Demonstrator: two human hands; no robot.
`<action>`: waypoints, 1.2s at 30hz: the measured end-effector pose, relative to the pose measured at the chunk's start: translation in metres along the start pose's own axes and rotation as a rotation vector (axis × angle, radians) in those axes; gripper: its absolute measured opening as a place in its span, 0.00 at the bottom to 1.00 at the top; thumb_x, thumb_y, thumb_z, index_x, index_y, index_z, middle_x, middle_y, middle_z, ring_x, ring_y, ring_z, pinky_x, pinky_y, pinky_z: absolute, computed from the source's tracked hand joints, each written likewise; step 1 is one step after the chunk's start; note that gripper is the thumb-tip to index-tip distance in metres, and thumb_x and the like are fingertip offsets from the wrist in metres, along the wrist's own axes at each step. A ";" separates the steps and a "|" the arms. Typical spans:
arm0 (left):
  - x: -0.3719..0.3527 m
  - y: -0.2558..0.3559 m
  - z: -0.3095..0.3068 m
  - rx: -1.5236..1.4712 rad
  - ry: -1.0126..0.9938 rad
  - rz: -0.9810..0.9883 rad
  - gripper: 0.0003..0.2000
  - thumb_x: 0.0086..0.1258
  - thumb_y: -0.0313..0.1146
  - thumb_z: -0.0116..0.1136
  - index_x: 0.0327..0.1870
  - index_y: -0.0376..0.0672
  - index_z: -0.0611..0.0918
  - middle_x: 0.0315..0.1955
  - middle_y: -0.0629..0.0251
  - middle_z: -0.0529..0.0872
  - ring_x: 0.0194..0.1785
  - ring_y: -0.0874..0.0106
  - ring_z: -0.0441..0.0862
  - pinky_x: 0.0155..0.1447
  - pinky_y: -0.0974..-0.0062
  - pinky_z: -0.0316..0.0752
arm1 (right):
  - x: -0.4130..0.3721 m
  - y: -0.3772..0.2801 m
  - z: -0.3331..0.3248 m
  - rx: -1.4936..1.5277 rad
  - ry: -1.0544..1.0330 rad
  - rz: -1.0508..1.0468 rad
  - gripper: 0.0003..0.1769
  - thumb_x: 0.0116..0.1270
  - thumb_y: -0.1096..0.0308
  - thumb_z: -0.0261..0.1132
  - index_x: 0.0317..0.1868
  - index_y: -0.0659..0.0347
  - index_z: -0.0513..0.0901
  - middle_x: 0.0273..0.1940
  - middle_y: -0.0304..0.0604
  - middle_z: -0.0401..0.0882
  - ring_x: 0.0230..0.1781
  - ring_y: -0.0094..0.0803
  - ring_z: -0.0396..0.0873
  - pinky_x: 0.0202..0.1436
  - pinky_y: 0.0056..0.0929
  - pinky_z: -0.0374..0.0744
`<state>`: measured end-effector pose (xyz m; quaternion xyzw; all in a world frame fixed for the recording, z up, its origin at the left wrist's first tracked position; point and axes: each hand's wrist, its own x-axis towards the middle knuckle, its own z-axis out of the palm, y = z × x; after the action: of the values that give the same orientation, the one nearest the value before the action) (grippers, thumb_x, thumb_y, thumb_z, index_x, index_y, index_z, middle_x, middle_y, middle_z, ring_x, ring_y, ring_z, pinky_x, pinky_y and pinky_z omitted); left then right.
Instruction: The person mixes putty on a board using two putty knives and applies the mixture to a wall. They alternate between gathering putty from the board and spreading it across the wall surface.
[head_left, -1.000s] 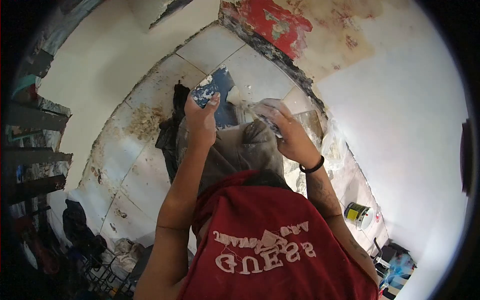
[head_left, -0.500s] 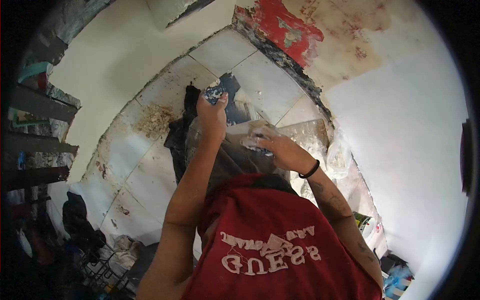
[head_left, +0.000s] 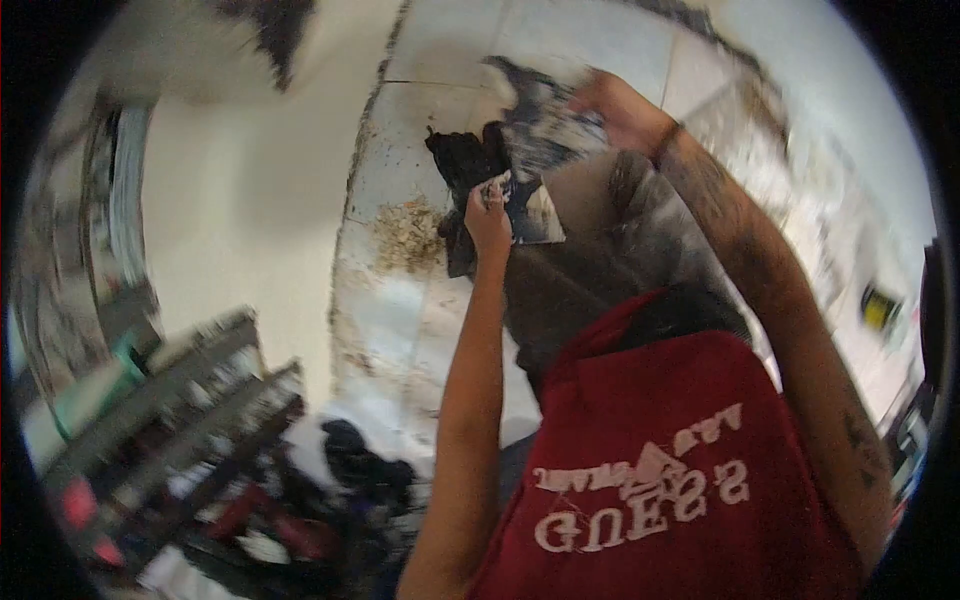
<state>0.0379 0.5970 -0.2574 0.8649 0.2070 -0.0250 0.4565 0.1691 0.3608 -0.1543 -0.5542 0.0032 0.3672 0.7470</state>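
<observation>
Left of the hands, debris litters tiles

Before me, pale, dirt-smeared floor tiles spread around the left hand; a cream wall rises to its left, another pale wall beyond the right hand.

Motion smears the right hand; we cannot tell whether it grips or only touches the streaked dark piece. Left hand: most fingers hidden behind the board. 1 container, far right: we cannot read its label. Red top cut off by bottom edge.
</observation>
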 end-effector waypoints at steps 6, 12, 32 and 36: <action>0.034 -0.003 0.016 -0.046 -0.046 0.209 0.22 0.69 0.42 0.51 0.54 0.33 0.73 0.33 0.57 0.80 0.30 0.70 0.72 0.38 0.72 0.70 | 0.097 0.025 0.067 -0.739 -0.019 -0.776 0.28 0.36 0.87 0.56 0.44 0.62 0.82 0.39 0.51 0.81 0.47 0.47 0.76 0.58 0.39 0.71; 0.054 -0.050 0.033 0.759 -0.403 0.128 0.21 0.68 0.36 0.51 0.60 0.38 0.66 0.44 0.55 0.78 0.45 0.61 0.76 0.50 0.66 0.71 | 0.238 0.060 0.143 -1.112 0.171 -0.828 0.12 0.46 0.81 0.61 0.34 0.63 0.79 0.28 0.43 0.78 0.35 0.38 0.79 0.69 0.43 0.59; 0.077 -0.033 0.026 0.065 -0.284 0.107 0.14 0.69 0.29 0.46 0.54 0.37 0.70 0.43 0.49 0.79 0.41 0.61 0.81 0.46 0.70 0.74 | 0.396 0.013 0.283 0.393 0.379 -0.437 0.24 0.50 0.77 0.51 0.51 0.72 0.64 0.50 0.69 0.65 0.54 0.63 0.64 0.61 0.54 0.63; 0.079 -0.020 0.021 0.010 -0.303 0.053 0.14 0.69 0.29 0.47 0.54 0.35 0.70 0.46 0.47 0.77 0.46 0.56 0.79 0.51 0.66 0.72 | 0.392 0.004 0.288 0.458 0.367 -0.421 0.27 0.49 0.77 0.52 0.53 0.77 0.60 0.49 0.72 0.63 0.52 0.65 0.64 0.58 0.56 0.65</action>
<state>0.1051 0.6161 -0.3034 0.8586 0.1130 -0.1440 0.4789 0.3373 0.8142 -0.2084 -0.4174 0.1052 0.0895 0.8982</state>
